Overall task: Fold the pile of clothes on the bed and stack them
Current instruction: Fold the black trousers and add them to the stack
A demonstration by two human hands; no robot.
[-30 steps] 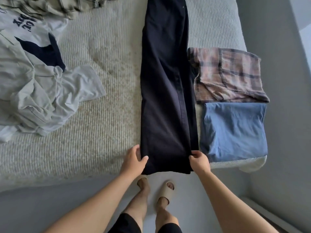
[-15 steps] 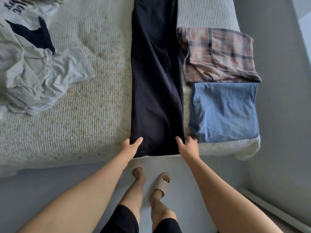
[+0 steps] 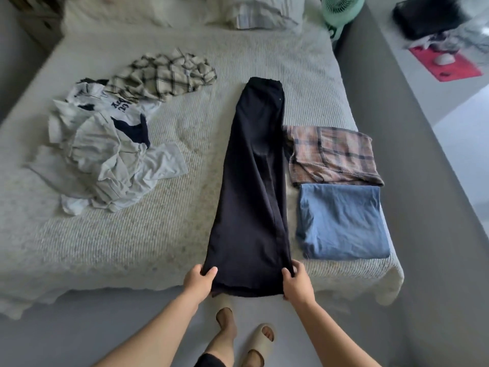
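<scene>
The bed [image 3: 164, 234] fills most of the room, its near edge running just in front of the person's feet, with grey floor below it and a grey ledge close along its right side. A broad bare stretch of cover lies open left of the dark trousers [image 3: 254, 186], which run lengthwise from mid-bed down to that near edge. Well left of the trousers sits the unfolded pile [image 3: 105, 154], a checked shirt [image 3: 164, 75] at its far end. Just right of the trousers lie a folded plaid piece [image 3: 333, 157] and, nearer, a folded blue piece [image 3: 341, 221]. The left hand [image 3: 198, 282] pinches the trousers' hem corner, thumb on top; the right hand [image 3: 297, 283] grips the opposite corner, fingers curled around the cloth.
</scene>
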